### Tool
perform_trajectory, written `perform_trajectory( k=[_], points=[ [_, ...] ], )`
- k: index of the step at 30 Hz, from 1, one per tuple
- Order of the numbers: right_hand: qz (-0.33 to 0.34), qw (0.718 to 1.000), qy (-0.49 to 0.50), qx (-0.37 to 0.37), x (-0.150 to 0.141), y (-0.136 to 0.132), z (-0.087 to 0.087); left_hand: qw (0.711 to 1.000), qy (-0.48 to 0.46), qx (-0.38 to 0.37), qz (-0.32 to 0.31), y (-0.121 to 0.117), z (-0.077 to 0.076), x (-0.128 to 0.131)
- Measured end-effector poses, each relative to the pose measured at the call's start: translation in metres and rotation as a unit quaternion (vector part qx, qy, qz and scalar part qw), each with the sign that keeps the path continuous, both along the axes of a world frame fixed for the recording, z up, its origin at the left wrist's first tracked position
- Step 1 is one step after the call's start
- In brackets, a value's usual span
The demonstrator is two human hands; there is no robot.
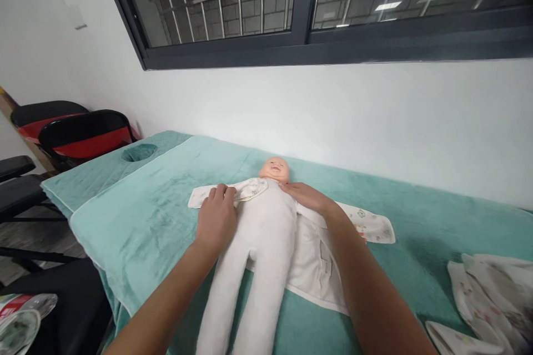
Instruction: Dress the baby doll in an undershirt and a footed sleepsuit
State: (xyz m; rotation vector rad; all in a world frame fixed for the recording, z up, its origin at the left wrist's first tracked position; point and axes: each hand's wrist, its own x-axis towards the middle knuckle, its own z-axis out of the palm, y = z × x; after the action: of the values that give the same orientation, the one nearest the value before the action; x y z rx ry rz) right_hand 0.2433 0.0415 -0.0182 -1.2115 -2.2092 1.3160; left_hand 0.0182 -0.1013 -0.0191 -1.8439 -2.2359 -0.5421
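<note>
A baby doll (268, 227) with a white cloth body lies on its back, its head toward the wall. A white printed baby shirt (316, 260) is spread open beneath it, with one sleeve (377, 226) stretched out to the right. My left hand (217, 213) is closed over the other sleeve (200, 196) at the doll's arm, its fingers curled down on the cloth. Stretched across the doll's shoulder near the neck, my right hand (308, 197) lies flat with its fingers extended. The doll's arm on that side is hidden behind my right hand and forearm.
The doll lies on a padded bed with a green cover (137, 222), set against a white wall. Folded printed baby clothes (491, 299) lie at the right. Black and red chairs (91, 136) stand at the left. Plastic packaging (25, 316) rests on a black seat.
</note>
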Motion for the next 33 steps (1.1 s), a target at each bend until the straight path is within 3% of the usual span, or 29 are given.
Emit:
perform_trajectory(
  k=[4, 10, 16, 19, 22, 25, 27, 30, 33],
  points=[
    [0.004, 1.0, 0.0, 0.001, 0.0, 0.0, -0.001, 0.998, -0.041, -0.022, 0.046, -0.011, 0.001, 0.004],
    [-0.004, 1.0, -0.018, 0.02, 0.001, -0.001, 0.0, 0.989, -0.109, -0.077, 0.063, -0.018, 0.0, 0.006],
    [-0.008, 1.0, -0.013, 0.02, 0.0, 0.0, -0.002, 0.974, -0.213, -0.069, 0.028, -0.015, -0.012, -0.005],
    [-0.007, 1.0, -0.002, 0.017, 0.0, -0.002, 0.0, 0.967, -0.254, -0.023, -0.018, -0.018, -0.001, -0.002],
    [0.002, 1.0, 0.009, 0.013, -0.001, -0.004, 0.001, 0.952, -0.301, 0.002, -0.062, -0.021, 0.025, 0.013],
    [0.002, 1.0, 0.017, 0.013, -0.002, -0.003, 0.0, 0.931, -0.342, -0.041, -0.118, -0.023, 0.051, 0.032],
    [-0.005, 1.0, 0.016, 0.011, -0.003, -0.001, -0.002, 0.904, -0.373, -0.116, -0.172, -0.024, 0.061, 0.042],
    [-0.009, 1.0, 0.013, 0.012, -0.003, 0.001, -0.003, 0.864, -0.407, -0.192, -0.225, -0.021, 0.061, 0.047],
    [-0.007, 1.0, 0.011, 0.023, -0.002, 0.0, -0.002, 0.906, -0.362, -0.081, -0.206, -0.012, 0.05, 0.043]
  ],
)
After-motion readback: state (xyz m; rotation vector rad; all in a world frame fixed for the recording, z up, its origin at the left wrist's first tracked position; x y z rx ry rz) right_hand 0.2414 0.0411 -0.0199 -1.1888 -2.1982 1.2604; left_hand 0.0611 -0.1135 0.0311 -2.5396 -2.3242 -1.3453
